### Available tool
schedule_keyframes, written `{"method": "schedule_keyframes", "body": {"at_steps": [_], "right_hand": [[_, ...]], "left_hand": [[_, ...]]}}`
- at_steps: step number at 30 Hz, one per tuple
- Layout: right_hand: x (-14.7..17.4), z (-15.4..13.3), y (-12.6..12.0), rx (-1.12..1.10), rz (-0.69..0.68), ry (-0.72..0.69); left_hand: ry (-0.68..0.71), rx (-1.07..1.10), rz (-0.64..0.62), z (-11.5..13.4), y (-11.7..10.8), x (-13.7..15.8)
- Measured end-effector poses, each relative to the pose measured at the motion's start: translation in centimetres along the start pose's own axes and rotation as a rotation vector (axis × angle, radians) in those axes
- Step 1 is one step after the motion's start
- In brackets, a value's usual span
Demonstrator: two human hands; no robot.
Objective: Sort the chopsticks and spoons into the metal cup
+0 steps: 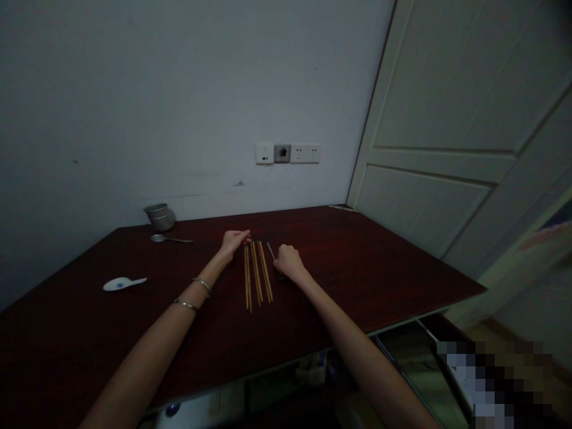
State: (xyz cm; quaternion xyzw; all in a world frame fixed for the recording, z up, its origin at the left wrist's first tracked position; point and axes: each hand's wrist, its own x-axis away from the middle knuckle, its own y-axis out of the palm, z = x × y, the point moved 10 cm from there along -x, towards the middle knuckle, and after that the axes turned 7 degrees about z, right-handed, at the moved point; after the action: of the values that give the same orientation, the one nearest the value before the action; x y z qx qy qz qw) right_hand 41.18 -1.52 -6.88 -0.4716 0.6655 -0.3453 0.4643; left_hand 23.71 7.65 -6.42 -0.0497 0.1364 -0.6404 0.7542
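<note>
Several wooden chopsticks (pixel 256 274) lie side by side in pairs on the dark red table, pointing away from me. My left hand (pixel 233 243) is at the far ends of the leftmost pair, thumb and fingers pinched together. Whether a chopstick end is between those fingertips cannot be made out. Just right of the chopsticks, my right hand (pixel 289 262) is closed around a thin metal utensil (pixel 270 250), probably a spoon. Its straight handle sticks out past the fingers on the far side, and the hand covers most of the rest.
On the left of the table (pixel 370 256) are a white soup spoon (pixel 120 284), a metal spoon (pixel 166 239) and a metal cup (pixel 159 217) near the wall. Wall sockets (pixel 305 154) are straight ahead. A pale door (pixel 442 149) stands right; an open drawer (pixel 415 351) is below the front edge.
</note>
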Motion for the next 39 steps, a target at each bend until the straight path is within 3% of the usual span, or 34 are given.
{"method": "schedule_keyframes", "body": {"at_steps": [39], "right_hand": [[-0.9,-1.2,0.9,-0.024,-0.054,-0.047]], "left_hand": [[-0.025,0.035,-0.017,-1.2,0.5,-0.4]]}}
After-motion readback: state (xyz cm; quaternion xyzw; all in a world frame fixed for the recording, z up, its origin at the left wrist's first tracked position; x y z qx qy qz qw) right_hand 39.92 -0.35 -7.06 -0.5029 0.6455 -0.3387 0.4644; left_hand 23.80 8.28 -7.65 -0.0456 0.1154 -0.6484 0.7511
